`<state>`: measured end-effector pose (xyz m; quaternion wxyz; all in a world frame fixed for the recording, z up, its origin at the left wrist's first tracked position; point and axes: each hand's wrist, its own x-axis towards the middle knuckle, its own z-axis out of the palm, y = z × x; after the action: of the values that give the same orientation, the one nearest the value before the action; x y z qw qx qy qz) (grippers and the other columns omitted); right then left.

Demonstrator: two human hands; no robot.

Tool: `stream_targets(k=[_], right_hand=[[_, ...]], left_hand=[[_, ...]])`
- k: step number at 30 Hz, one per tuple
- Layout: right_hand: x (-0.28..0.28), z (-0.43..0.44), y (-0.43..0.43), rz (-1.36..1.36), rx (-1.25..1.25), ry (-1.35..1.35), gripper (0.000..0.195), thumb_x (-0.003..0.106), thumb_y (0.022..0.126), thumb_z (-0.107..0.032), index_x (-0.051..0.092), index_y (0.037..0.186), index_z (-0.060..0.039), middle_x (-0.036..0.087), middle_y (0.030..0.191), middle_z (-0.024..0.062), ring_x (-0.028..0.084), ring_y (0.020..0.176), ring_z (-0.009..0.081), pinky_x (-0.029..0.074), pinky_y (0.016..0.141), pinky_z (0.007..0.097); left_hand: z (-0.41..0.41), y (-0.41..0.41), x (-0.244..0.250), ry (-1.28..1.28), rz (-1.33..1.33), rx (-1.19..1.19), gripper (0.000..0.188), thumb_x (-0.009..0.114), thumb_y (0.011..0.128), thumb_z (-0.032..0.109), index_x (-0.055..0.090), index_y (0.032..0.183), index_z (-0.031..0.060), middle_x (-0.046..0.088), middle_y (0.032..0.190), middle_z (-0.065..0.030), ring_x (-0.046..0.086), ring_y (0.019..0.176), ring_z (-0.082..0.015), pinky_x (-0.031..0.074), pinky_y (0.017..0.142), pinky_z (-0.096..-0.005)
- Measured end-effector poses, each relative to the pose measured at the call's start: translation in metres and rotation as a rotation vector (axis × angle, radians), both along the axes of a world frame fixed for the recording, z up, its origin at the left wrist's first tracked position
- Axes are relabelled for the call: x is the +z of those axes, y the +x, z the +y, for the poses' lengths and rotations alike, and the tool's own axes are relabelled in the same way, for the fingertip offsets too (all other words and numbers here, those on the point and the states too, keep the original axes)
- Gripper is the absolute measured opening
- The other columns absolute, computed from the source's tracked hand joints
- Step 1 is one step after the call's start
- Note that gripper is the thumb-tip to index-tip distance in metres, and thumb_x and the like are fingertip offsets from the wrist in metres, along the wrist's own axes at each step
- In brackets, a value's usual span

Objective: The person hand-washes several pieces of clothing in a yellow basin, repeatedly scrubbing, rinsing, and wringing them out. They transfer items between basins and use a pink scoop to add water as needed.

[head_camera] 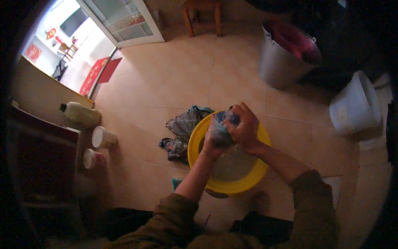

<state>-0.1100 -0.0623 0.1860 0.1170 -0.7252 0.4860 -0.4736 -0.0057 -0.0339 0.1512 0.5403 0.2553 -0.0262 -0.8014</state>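
Over a yellow basin (pixel 194 140) on the tiled floor, I grip a bunched wet cloth (pixel 222 132) between both hands. My left hand (pixel 213 146) holds its lower left side, partly hidden by the cloth. My right hand (pixel 247 124) is closed around its upper right part, where blue fabric shows. Cloudy greyish water (pixel 236 165) lies in the basin beneath. Crumpled grey patterned clothes (pixel 183 126) lie against the basin's left side. A green-bristled brush (pixel 177 183) is partly covered by my left forearm.
A metal bucket (pixel 276 63) with something red inside and a white bucket (pixel 351 109) stand right. A plastic jug (pixel 82 114) and two tubs (pixel 104 137) are left. A wooden stool (pixel 202 15) and glazed door (pixel 130 21) are beyond, by red mats (pixel 94 74).
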Motion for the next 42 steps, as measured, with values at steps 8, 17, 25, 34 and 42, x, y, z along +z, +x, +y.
stream_targets(k=[8, 17, 25, 34, 42], right_hand=[[0.063, 0.017, -0.005, 0.348, 0.428, -0.307, 0.02, 0.062, 0.058, -0.02, 0.055, 0.075, -0.01, 0.053, 0.075, 0.0092, 0.053, 0.068, 0.0244, 0.044, 0.056, 0.0342], [0.039, 0.065, 0.003, 0.349, 0.737, -0.544, 0.013, 0.053, 0.072, -0.016, 0.057, 0.076, -0.005, 0.053, 0.066, 0.01, 0.054, 0.055, 0.0203, 0.042, 0.039, 0.0268], [-0.025, 0.071, 0.018, 0.527, 0.756, -0.613, 0.015, 0.051, 0.071, -0.016, 0.058, 0.078, -0.0043, 0.051, 0.061, 0.0095, 0.05, 0.049, 0.0195, 0.041, 0.04, 0.0284], [-0.062, 0.079, 0.038, 0.812, 0.559, -0.658, 0.014, 0.049, 0.067, -0.017, 0.054, 0.062, -0.0047, 0.05, 0.052, 0.0058, 0.048, 0.044, 0.0133, 0.038, 0.039, 0.026], [-0.093, 0.076, 0.077, 0.715, 0.585, -0.923, 0.016, 0.05, 0.067, -0.017, 0.053, 0.058, -0.0048, 0.046, 0.048, 0.0036, 0.048, 0.044, 0.0132, 0.038, 0.04, 0.0256]], left_hand=[[-0.022, 0.038, 0.01, -1.456, -1.664, -0.288, 0.039, 0.044, 0.08, 0.032, 0.039, 0.113, 0.0109, 0.047, 0.107, -0.0092, 0.048, 0.093, -0.0178, 0.04, 0.081, -0.0318], [-0.027, 0.009, 0.038, -0.419, -1.416, -1.403, 0.031, 0.045, 0.079, 0.029, 0.045, 0.104, 0.0111, 0.053, 0.093, -0.0097, 0.053, 0.085, -0.0202, 0.042, 0.075, -0.0321], [-0.034, -0.021, -0.011, -1.362, -1.684, -1.832, 0.021, 0.047, 0.074, 0.022, 0.053, 0.091, 0.0121, 0.057, 0.089, -0.0117, 0.057, 0.076, -0.0254, 0.045, 0.068, -0.0343], [-0.008, -0.036, -0.003, -0.266, -1.943, -1.386, 0.027, 0.047, 0.072, 0.023, 0.058, 0.082, 0.0005, 0.057, 0.087, -0.0185, 0.057, 0.081, -0.0291, 0.045, 0.07, -0.0381], [-0.001, -0.01, -0.016, -0.488, -2.092, -1.37, 0.027, 0.046, 0.072, 0.023, 0.06, 0.085, 0.0029, 0.058, 0.088, -0.0158, 0.055, 0.087, -0.0301, 0.043, 0.073, -0.0374]])
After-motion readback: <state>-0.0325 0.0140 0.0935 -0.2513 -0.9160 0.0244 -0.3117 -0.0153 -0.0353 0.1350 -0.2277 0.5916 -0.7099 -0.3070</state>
